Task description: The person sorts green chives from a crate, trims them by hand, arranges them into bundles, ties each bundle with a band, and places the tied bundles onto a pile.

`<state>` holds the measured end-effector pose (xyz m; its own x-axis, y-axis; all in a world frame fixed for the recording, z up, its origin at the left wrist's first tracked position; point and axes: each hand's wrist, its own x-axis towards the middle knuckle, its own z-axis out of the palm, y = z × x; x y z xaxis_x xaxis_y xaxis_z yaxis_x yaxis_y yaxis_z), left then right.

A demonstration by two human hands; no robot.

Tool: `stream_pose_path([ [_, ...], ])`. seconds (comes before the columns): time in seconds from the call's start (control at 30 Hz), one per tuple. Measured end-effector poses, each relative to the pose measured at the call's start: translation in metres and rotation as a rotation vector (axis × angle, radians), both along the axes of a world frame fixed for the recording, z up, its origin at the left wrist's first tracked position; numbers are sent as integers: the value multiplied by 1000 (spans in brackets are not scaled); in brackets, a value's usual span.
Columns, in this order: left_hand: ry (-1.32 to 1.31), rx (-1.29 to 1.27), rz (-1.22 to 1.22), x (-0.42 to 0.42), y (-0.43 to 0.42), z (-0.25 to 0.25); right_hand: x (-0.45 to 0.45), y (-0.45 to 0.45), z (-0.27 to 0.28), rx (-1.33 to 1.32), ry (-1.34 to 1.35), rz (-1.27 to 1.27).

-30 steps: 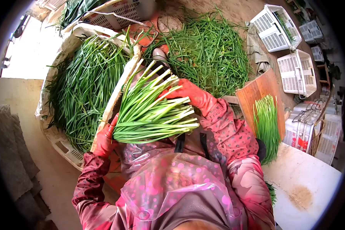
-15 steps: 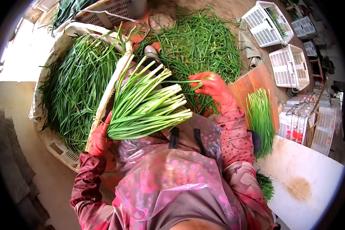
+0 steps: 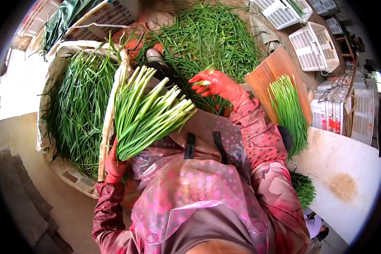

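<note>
My left hand (image 3: 115, 166), in a red glove, is closed around the leafy end of a bunch of garlic chives (image 3: 150, 114). The pale cut stems fan out up and to the right over my lap. To the right of those stems, apart from them, is my red-gloved right hand (image 3: 219, 87). Its fingers are curled, with a short bit of chive leaf (image 3: 203, 83) showing between them. Left of the bunch stands a rimmed white basket (image 3: 108, 122) full of loose chives (image 3: 82, 110).
Loose chive leaves (image 3: 216, 38) lie heaped on the floor ahead. On a tilted wooden board (image 3: 262, 80) at right rests a neat chive bundle (image 3: 288, 110), beside a white board (image 3: 326, 156). White plastic crates (image 3: 311, 48) stand at upper right. Another chive bundle (image 3: 302, 189) is below.
My right hand has shifted left, and the long blade stretched between it and the bunch no longer shows. The bunch in my left hand has swung more upright. The whole view has shifted slightly.
</note>
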<state>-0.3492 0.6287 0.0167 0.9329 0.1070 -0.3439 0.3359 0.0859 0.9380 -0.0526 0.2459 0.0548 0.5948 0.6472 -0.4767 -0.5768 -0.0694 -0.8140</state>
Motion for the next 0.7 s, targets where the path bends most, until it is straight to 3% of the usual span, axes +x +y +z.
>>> stream_pose_path([
  [0.07, -7, 12, 118, -21, 14, -41, -17, 25, 9, 29, -84, 185],
  [0.1, -5, 15, 111, -18, 11, -35, -29, 36, 8, 14, -101, 130],
  [0.17, 181, -663, 347, -12, 3, -15, -32, 63, -12, 107, -161, 23],
  [0.2, 48, -220, 123, -23, 7, -23, -31, 67, -13, 119, 32, -61],
  [0.23, 53, -117, 128, -29, 8, -27, -26, 62, -11, 107, 36, -83],
  [0.3, 61, 90, 111, -37, 6, -32, -7, 39, -23, 501, 256, -208],
  [0.33, 167, -597, 370, -26, 4, -22, -1, 24, -25, 490, 254, -373],
  [0.37, 166, -593, 368, -29, 6, -25, 0, 13, -19, 447, 149, -401],
  [0.4, 146, -328, 309, -33, 7, -32, -1, 3, -11, 290, 27, -328],
  [0.5, 115, -155, 267, -31, 1, -26, -26, 13, 50, 9, -190, -1],
  [0.53, 140, -157, 249, -31, 3, -26, -40, 21, 29, 202, -157, -56],
  [0.57, 165, -159, 229, -31, 4, -26, -49, 39, 53, -104, -176, -7],
  [0.63, 138, -54, 169, -32, 3, -22, -55, 61, 37, -351, -411, -41],
  [0.67, 113, 47, 114, -32, 2, -19, -53, 65, 26, -539, -753, 0],
  [0.7, 113, 52, 112, -32, -1, -16, -51, 64, 19, -534, -752, -4],
])
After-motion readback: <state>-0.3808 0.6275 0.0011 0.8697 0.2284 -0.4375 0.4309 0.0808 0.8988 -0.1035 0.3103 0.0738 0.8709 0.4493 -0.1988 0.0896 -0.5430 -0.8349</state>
